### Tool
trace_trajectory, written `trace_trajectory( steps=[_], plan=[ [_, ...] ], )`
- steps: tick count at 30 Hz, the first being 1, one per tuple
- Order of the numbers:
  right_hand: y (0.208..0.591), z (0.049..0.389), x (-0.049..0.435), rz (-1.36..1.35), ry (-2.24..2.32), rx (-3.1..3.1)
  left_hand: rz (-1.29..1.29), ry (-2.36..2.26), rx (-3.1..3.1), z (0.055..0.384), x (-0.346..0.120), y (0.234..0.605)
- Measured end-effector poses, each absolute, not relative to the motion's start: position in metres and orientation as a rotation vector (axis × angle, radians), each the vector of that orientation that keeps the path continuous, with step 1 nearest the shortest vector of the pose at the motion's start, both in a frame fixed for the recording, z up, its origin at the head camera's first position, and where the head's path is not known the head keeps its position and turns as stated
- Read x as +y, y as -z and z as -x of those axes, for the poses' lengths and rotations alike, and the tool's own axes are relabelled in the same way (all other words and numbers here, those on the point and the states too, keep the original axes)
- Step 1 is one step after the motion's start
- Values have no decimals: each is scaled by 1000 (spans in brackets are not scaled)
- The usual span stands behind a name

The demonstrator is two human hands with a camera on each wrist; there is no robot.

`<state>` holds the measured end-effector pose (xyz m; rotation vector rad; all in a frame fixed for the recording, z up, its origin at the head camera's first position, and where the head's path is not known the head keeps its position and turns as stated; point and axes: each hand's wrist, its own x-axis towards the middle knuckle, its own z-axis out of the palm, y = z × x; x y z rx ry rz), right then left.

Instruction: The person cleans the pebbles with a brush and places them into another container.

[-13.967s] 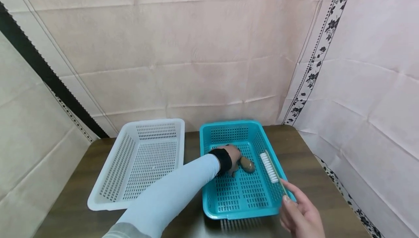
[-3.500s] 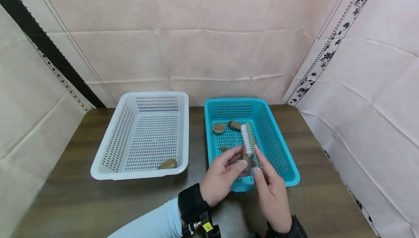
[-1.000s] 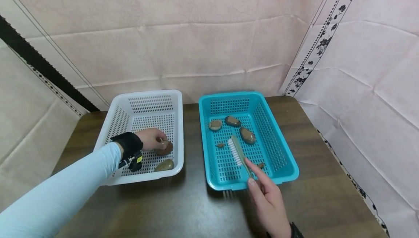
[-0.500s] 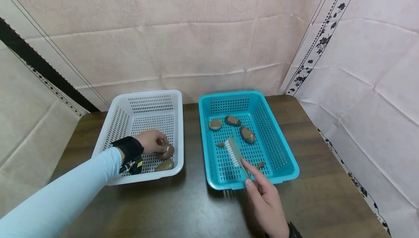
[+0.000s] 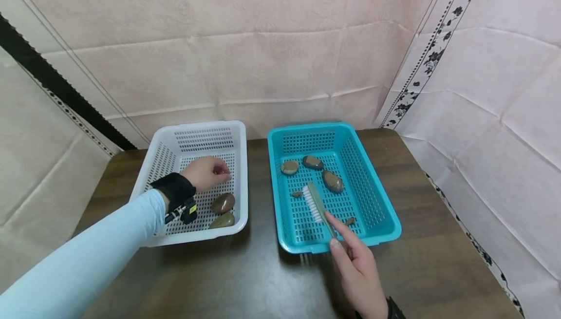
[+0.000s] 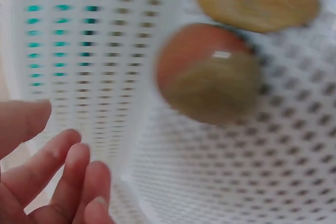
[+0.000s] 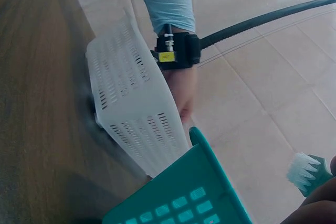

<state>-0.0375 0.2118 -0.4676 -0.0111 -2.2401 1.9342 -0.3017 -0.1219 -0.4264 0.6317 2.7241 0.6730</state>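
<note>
My left hand (image 5: 206, 174) hovers inside the white basket (image 5: 150, 173), fingers loosely bent with nothing between them. Just below it in the head view lie a reddish-brown stone (image 5: 223, 203) and an olive stone (image 5: 222, 220). In the left wrist view the fingers (image 6: 79, 166) are apart from the two-toned stone (image 6: 210, 74). My right hand (image 5: 360, 265) grips a brush (image 5: 316, 204) by its pale green handle, white bristles facing left, over the front of the teal basket (image 5: 385, 207). In the right wrist view the brush's bristles (image 7: 302, 171) show at the right edge.
Inside the teal basket lie several stones: a round one (image 5: 289, 167), a dark one (image 5: 313, 162), a larger brown one (image 5: 333, 181) and small pieces (image 5: 296, 194). Both baskets stand on a dark wooden table (image 5: 263, 280), backed by a pale cloth wall (image 5: 271, 65).
My left hand has let go of the reddish-brown stone in the white basket and moved up and away from it. The right hand keeps the brush over the teal basket, almost unmoved.
</note>
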Motion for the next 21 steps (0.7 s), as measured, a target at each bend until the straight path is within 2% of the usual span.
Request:
trace_trajectory(
  steps=[8, 21],
  plan=[
    [464, 36, 215, -30, -1889, -2211, -690, -864, 2871, 297, -91, 401],
    [461, 31, 220, 88, -1888, -2223, -921, -1043, 2788, 281, -28, 389]
  ],
)
